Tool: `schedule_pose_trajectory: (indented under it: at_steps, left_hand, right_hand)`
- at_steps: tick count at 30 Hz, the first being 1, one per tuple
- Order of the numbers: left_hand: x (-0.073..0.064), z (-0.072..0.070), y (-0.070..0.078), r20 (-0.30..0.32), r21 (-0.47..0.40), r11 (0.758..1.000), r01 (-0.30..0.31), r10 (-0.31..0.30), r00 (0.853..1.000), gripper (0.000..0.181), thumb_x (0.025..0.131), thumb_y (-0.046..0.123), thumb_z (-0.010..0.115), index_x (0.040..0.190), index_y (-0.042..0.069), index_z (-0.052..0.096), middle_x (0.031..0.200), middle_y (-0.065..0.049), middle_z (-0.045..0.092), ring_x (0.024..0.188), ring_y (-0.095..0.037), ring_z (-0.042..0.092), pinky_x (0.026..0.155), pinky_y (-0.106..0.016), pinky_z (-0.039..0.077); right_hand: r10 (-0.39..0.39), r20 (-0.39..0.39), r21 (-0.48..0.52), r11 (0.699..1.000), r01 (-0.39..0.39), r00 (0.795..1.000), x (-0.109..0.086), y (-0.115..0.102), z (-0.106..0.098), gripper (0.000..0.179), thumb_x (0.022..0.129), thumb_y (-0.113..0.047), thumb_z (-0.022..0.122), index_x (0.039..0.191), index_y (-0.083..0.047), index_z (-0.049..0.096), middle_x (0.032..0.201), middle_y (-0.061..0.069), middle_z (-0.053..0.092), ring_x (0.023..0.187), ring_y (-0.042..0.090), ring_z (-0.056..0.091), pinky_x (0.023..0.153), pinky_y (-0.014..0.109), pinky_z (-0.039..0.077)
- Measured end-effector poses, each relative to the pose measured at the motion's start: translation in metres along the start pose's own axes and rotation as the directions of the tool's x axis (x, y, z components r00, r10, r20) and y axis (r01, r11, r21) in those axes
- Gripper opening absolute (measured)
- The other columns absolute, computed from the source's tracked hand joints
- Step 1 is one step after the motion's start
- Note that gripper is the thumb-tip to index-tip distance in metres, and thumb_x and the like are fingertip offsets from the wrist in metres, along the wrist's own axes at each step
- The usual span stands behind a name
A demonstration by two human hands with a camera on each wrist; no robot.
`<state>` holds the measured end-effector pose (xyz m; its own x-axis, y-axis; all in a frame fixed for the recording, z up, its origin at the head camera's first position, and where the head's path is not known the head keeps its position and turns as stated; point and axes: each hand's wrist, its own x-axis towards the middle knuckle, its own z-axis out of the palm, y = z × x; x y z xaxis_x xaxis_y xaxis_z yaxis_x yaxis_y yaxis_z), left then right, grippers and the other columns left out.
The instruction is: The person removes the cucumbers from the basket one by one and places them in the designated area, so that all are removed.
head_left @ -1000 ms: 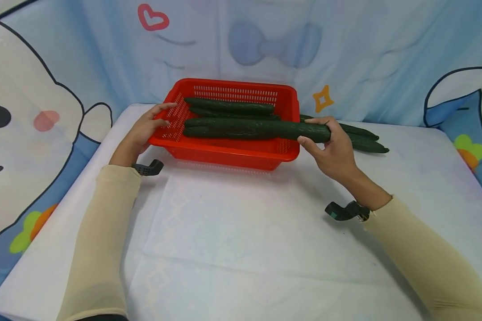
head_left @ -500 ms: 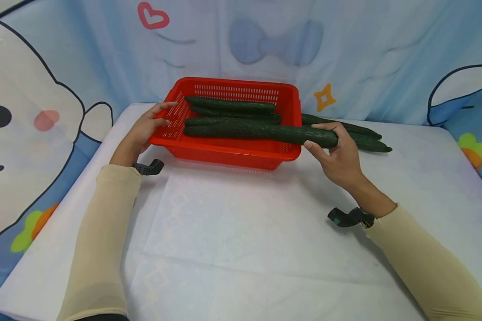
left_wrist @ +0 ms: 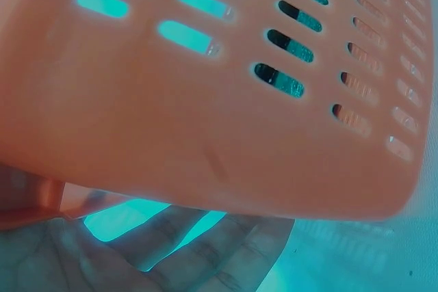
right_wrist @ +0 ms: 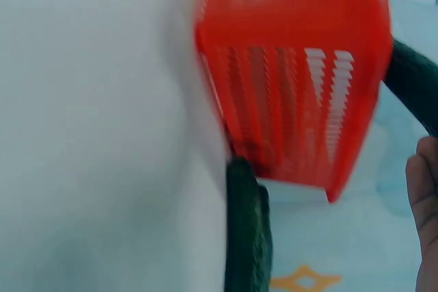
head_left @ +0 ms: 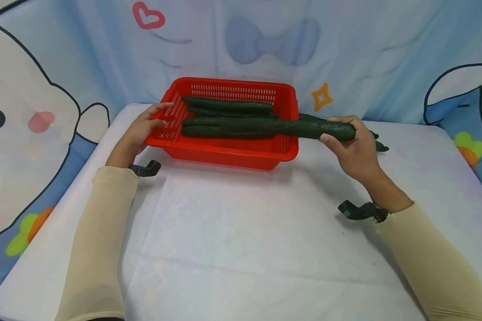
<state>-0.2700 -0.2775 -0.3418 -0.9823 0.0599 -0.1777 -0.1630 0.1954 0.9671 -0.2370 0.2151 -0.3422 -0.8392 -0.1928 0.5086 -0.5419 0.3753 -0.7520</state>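
Note:
My left hand (head_left: 138, 131) holds the left end of a red plastic basket (head_left: 225, 154), with finger and thumb over its rim. In the left wrist view, fingers (left_wrist: 205, 251) show below the basket's slotted wall (left_wrist: 171, 114). My right hand (head_left: 357, 154) grips the right end of a long dark green cucumber (head_left: 305, 129), thumb on the near side. This cucumber reaches across the basket's right rim, its other part over cucumbers inside. More cucumbers (head_left: 233, 106) lie lengthwise in the basket. In the right wrist view, the held cucumber (right_wrist: 414, 83) shows at the right edge, beside my fingers.
Other cucumbers (right_wrist: 245, 237) lie on the white-covered table (head_left: 241, 232) just right of the basket, partly hidden behind my right hand in the head view. A light blue printed curtain (head_left: 345, 40) hangs close behind the basket.
My right hand has moved right with the cucumber, drawing its gripped end farther out past the basket's right rim. My left hand and the basket have stayed in place.

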Motion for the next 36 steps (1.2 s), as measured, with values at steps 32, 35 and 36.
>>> schedule_pose_trajectory:
  at_steps: [32, 35, 36]
  left_hand:
    - [-0.003, 0.001, 0.003, 0.014, 0.018, 1.000, -0.003, 0.003, 1.000, 0.053, 0.101, 0.012, 0.043, 0.150, 0.034, 0.038, 0.159, -0.007, 0.025, 0.128, -0.027, 0.044, 0.083, -0.023, 0.059]
    - [-0.003, 0.001, 0.003, 0.014, 0.016, 1.000, -0.003, 0.003, 1.000, 0.054, 0.101, 0.011, 0.044, 0.149, 0.034, 0.039, 0.159, -0.007, 0.025, 0.130, -0.027, 0.042, 0.083, -0.024, 0.059]
    - [-0.003, 0.002, 0.003, 0.013, 0.015, 1.000, -0.003, 0.002, 1.000, 0.054, 0.101, 0.011, 0.044, 0.149, 0.034, 0.039, 0.159, -0.007, 0.025, 0.130, -0.027, 0.042, 0.083, -0.024, 0.059]
  right_hand:
    - [0.183, -0.177, 0.141, 0.977, -0.159, 0.967, 0.005, 0.060, -0.143, 0.030, 0.094, -0.005, 0.062, 0.124, -0.006, 0.059, 0.111, -0.002, 0.060, 0.082, 0.002, 0.067, 0.097, 0.012, 0.048]
    - [0.190, -0.177, 0.242, 0.959, -0.144, 0.966, 0.002, 0.063, -0.149, 0.029, 0.093, -0.002, 0.063, 0.122, -0.002, 0.059, 0.111, 0.002, 0.060, 0.081, 0.006, 0.067, 0.086, 0.008, 0.051]
    - [0.204, -0.177, 0.215, 0.963, -0.164, 0.963, 0.001, 0.064, -0.151, 0.029, 0.094, -0.003, 0.063, 0.122, -0.005, 0.058, 0.111, 0.001, 0.060, 0.081, 0.005, 0.067, 0.087, 0.008, 0.050]
